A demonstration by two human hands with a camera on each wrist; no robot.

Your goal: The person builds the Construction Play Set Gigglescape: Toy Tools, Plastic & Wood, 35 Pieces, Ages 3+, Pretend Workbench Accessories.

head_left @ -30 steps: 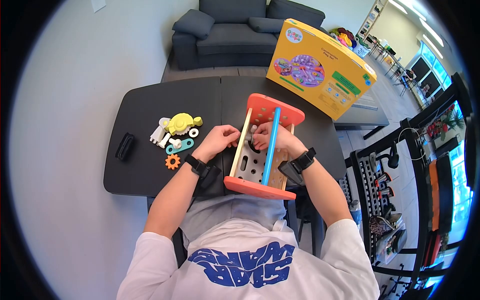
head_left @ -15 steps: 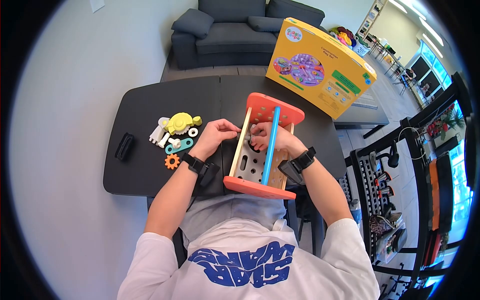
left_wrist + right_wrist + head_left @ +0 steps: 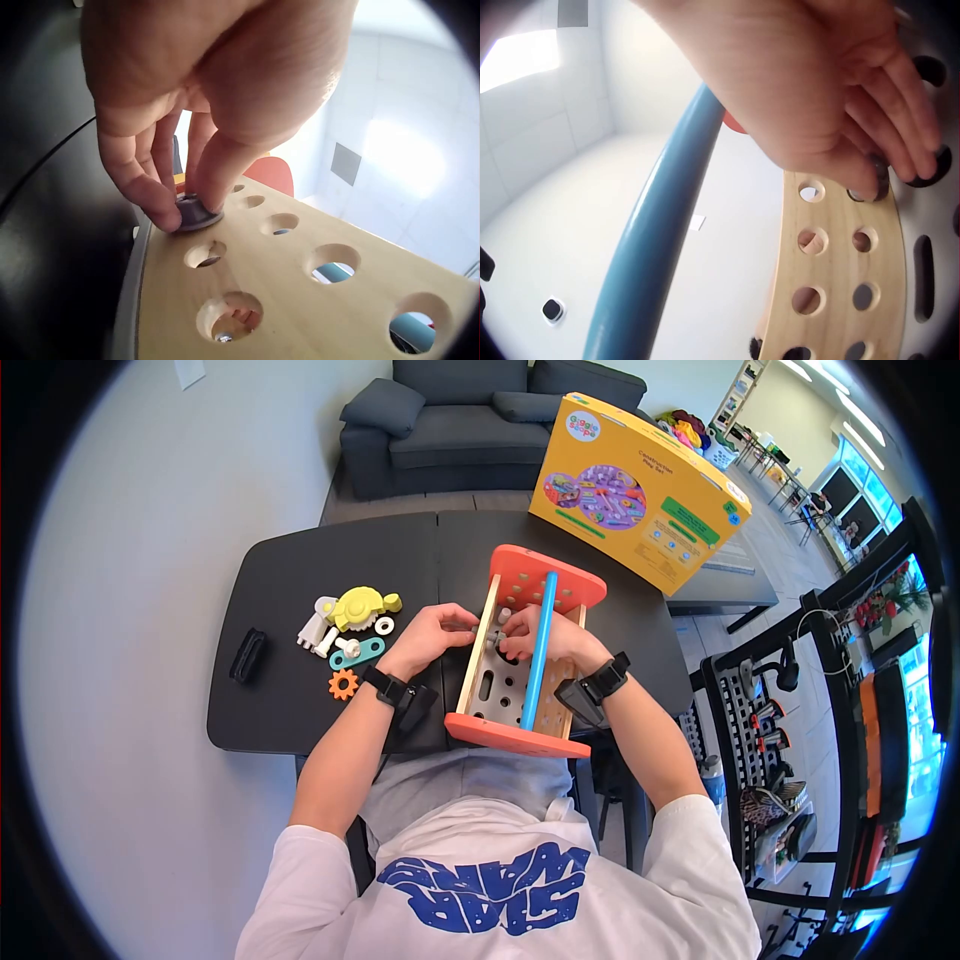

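A toy toolbox with red ends (image 3: 515,735), wooden sides and a blue bar handle (image 3: 540,650) stands on the dark table. My left hand (image 3: 432,638) is at the outer face of its left wooden side (image 3: 247,262). Thumb and fingers pinch the grey screw's round head (image 3: 199,215), which sits against the wood at one of the holes. My right hand (image 3: 548,637) reaches under the bar into the box. Its thumb and fingertips pinch a small dark grey piece (image 3: 881,178) at a hole on the inner face, partly hidden by the fingers.
Left of the box lie a yellow toy piece (image 3: 360,607), a teal link (image 3: 370,653), an orange gear (image 3: 343,683), a white ring (image 3: 384,626) and other white pieces. A black object (image 3: 249,655) lies farther left. A yellow carton (image 3: 640,490) stands behind the box.
My left hand has shifted slightly at the box's left side, its fingers closing in on the wood. My right hand stays inside the box with small finger movements.
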